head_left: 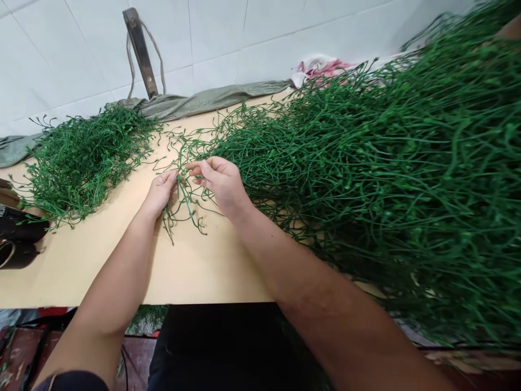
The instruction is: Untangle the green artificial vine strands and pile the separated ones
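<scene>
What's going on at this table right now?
A person is handling thin green plastic-looking stems with both bare hands. The left hand pinches a few stems over the tabletop, and the right hand is close beside it, fingers partly curled. A smaller pile of similar stems lies to the left, and a much larger heap spreads across the right.

Your left hand (163, 191) and right hand (225, 184) are bare, and so are your forearms (124, 255). At your left arm you wear a dark, almost black sleeve (77, 382), its edge rounded, with a thin tan line curving near one side. Your lap is covered in plain black clothing (220, 347); you can't tell its exact cut.
</scene>
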Demonstrator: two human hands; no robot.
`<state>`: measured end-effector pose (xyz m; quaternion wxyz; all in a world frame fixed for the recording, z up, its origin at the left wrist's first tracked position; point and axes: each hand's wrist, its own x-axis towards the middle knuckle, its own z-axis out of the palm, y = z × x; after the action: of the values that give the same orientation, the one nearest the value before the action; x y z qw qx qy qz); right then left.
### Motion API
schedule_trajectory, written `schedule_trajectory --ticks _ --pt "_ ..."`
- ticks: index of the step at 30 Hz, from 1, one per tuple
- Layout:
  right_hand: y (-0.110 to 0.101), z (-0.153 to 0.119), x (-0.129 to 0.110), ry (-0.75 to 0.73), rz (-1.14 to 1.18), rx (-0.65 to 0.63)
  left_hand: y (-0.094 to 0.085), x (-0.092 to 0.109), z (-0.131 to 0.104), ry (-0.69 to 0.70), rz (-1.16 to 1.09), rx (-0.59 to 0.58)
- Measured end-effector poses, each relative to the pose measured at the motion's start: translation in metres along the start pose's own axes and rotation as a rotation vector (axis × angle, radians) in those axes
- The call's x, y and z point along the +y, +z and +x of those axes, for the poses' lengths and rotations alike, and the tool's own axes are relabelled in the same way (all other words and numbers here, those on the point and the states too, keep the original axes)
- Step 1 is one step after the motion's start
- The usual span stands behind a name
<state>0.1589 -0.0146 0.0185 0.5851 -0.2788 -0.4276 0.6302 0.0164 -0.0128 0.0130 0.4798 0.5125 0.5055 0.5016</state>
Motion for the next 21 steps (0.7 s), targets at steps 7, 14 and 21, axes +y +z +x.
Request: schedule_trajectory --ticks 7,14,21 --pt "0.001 -0.002 0.002 -0.043 -0.007 -0.079 0.006 0.001 0.005 -0.059 0.006 0.130" --pt "0.009 -0.007 -0.001 -0.082 -0.013 -0.130 0.013 -0.001 0.007 -0.023 0.046 0.161" --pt "0.010 -0.008 -0.005 -0.020 0.138 -0.094 0.006 -0.009 0.006 0.058 -0.019 0.077"
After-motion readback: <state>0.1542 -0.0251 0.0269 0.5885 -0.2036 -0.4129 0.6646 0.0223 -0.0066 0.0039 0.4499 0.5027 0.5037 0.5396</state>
